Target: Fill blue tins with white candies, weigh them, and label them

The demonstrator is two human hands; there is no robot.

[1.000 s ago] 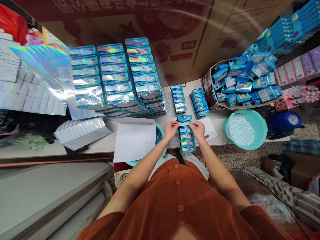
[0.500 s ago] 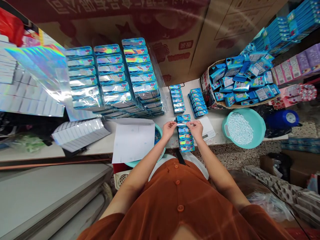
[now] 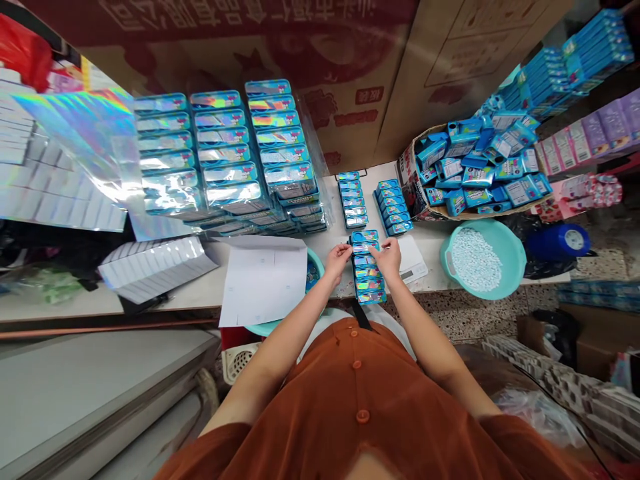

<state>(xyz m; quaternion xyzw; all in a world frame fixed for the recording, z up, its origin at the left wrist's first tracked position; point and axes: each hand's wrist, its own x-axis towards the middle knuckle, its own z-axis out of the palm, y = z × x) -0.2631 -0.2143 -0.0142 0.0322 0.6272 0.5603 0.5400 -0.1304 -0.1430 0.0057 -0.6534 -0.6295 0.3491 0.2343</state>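
A row of small blue boxes or tins [image 3: 371, 274] with shiny tops stands at the table's front edge, between my two hands. My left hand [image 3: 339, 259] is at the row's left side, with thumb and fingertips pinched together near the second one from the back. Anything inside that pinch is too small to make out. On the right side, my right hand [image 3: 389, 260] reaches in with its thumb on the top of the second or third one and its fingers apart from the thumb. Two more short rows, a left one [image 3: 353, 200] and a right one [image 3: 393, 206], stand just behind.
A plastic-wrapped stack [image 3: 230, 153] rises at back left, near white sheets [image 3: 265, 280]. To the right are a scale [image 3: 413, 259], an open carton [image 3: 417, 190] heaped with blue packs, and a teal basin [image 3: 515, 257] of small white pieces. Large cardboard [image 3: 345, 73] blocks the back.
The narrow silvery strip held between both hands across the second one no longer shows between them. My right thumb has moved down onto the row, and my left fingertips have stayed at its left edge.
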